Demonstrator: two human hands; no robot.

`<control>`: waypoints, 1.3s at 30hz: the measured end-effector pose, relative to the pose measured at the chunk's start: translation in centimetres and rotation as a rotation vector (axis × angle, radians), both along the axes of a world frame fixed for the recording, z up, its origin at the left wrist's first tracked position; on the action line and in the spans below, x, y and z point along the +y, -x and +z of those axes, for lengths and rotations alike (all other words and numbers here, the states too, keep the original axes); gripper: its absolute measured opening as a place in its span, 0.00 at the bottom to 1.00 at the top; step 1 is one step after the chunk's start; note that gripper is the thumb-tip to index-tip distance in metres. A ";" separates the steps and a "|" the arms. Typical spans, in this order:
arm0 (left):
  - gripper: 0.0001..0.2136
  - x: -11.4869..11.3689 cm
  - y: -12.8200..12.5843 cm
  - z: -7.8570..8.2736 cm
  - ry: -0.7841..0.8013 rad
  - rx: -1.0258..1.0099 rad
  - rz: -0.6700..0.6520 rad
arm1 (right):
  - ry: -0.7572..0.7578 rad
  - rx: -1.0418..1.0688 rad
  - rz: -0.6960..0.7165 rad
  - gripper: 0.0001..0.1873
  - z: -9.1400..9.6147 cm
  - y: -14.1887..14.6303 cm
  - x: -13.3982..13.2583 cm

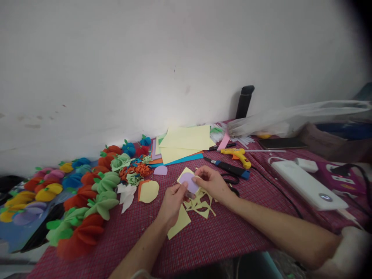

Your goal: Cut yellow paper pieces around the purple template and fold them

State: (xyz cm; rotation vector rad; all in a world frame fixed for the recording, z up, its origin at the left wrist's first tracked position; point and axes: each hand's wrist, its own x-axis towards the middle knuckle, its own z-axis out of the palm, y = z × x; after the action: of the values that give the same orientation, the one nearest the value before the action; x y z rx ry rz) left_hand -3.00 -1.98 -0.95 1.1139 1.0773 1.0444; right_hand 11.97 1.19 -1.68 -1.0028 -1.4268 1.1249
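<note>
Between my two hands is a purple rounded paper cut-out [187,180], laid against a small pale yellow paper square [186,170]. My left hand [173,198] pinches their lower left edge, thumb on top. At the right edge, my right hand [213,183] has its fingers closed on the same pieces. Curled yellow paper offcuts [207,209] lie just beneath, beside another yellow paper piece [180,224]. Black-handled scissors [232,179], partly hidden, rest beyond my right hand. Left of my hands are a stack of rounded yellow cut-outs [150,192] and a purple cut-out [161,170].
Paper pumpkins in several colours [87,197] crowd the left side. Yellow sheets [186,138] lie at the back. A blue-and-black cutter [228,167], a yellow glue gun [238,155] with its cable, a white power bank [308,186] and a purple power strip [340,176] occupy the right.
</note>
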 end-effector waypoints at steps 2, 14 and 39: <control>0.17 0.0 0.0 0.1 0.021 -0.010 0.005 | 0.022 0.066 0.028 0.11 0.0 0.0 0.0; 0.19 0.3 0.4 -0.1 0.010 -0.002 0.082 | 0.068 0.075 0.084 0.14 0.0 0.0 0.1; 0.18 0.4 0.7 1.1 0.080 -0.141 0.105 | 0.052 0.018 0.047 0.14 0.7 -0.2 0.1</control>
State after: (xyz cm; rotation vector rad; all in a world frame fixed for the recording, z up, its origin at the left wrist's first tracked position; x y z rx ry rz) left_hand -3.71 -1.55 0.20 0.9139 1.0640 1.1350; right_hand 12.18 1.27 -1.03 -0.9974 -1.4193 1.2077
